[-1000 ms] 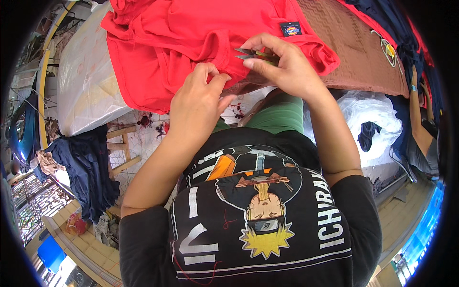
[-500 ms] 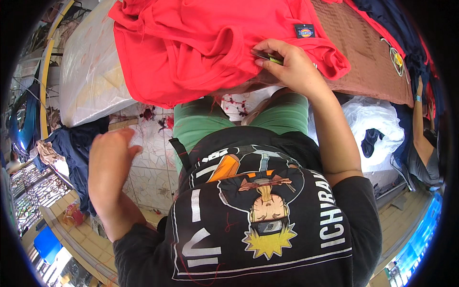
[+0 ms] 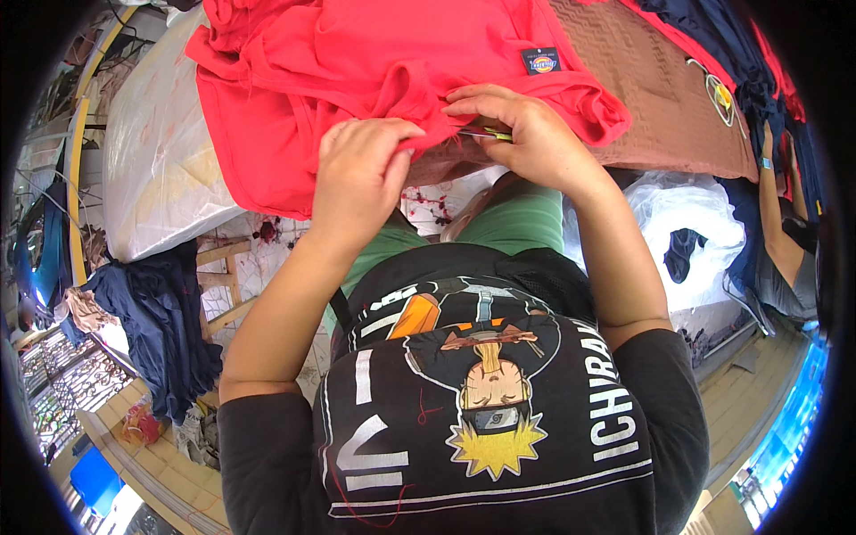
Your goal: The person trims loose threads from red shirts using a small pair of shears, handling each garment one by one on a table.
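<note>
A red garment (image 3: 294, 98) with a small dark label (image 3: 540, 61) lies bunched across the padded surface in front of me. My left hand (image 3: 364, 169) pinches its near edge, fingers closed on the fabric. Just to the right, my right hand (image 3: 526, 134) grips small thread snips (image 3: 489, 134) with a yellow-green part showing. Their metal end points left, close to the garment's edge. The hand partly covers the snips, so I cannot tell whether the blades touch the cloth.
The garment rests on a brown quilted cover (image 3: 687, 134), with a plastic-wrapped block (image 3: 160, 152) at left. White plastic (image 3: 691, 214) lies below right. Dark cloth (image 3: 156, 303) hangs at left. A co-worker's arm (image 3: 777, 232) shows at far right. Thread scraps (image 3: 266, 232) litter the tiled floor.
My left hand has come from the lower left up to the red garment and taken hold of its edge. My right hand, still holding the snips, has moved slightly down along the edge.
</note>
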`<state>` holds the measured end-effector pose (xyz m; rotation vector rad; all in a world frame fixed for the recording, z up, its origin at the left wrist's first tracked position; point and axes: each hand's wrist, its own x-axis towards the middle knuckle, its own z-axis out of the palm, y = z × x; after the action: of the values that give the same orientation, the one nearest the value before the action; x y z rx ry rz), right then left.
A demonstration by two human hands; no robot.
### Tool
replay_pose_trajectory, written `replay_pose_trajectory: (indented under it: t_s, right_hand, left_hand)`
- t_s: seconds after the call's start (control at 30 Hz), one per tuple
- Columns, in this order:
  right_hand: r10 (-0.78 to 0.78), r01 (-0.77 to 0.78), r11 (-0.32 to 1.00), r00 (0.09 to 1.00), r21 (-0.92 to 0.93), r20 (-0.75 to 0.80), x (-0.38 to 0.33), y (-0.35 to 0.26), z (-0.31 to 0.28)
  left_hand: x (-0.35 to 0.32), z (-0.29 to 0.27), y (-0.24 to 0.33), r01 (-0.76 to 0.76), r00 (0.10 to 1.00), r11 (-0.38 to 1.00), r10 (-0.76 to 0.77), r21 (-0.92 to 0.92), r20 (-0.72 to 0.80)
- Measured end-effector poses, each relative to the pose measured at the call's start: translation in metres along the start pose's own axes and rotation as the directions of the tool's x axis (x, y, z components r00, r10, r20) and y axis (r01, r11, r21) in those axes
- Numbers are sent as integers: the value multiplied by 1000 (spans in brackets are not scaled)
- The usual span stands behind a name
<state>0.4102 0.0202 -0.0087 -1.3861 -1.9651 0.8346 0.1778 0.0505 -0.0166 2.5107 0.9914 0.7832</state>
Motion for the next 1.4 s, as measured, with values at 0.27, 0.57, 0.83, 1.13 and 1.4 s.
replay_pose_trajectory:
  t_s: [0.27,0.57,0.83,1.13,1.4]
  right_hand:
    - [169,-141,886,985,442,-24,16,-5,-6]
    - [182,-126,880,980,459,-79,18,-2,-3]
    - [180,-159,902,984,401,-14,16,-14,-11]
    - [187,-137,896,979,422,-79,13,2,-7]
    - [209,-72,940,894,333,-396,4,-34,0]
  left_hand:
    - [19,-13,-20,330,926,779,-376,-534,24]
    - [37,-30,29,178,971,981,-188,-76,-150]
    - [57,-33,22,103,994,995,-102,-8,38]
    - [52,-27,17,565,820,508,-433,-650,375]
    - [50,-24,20,528,826,447,-469,-722,314]
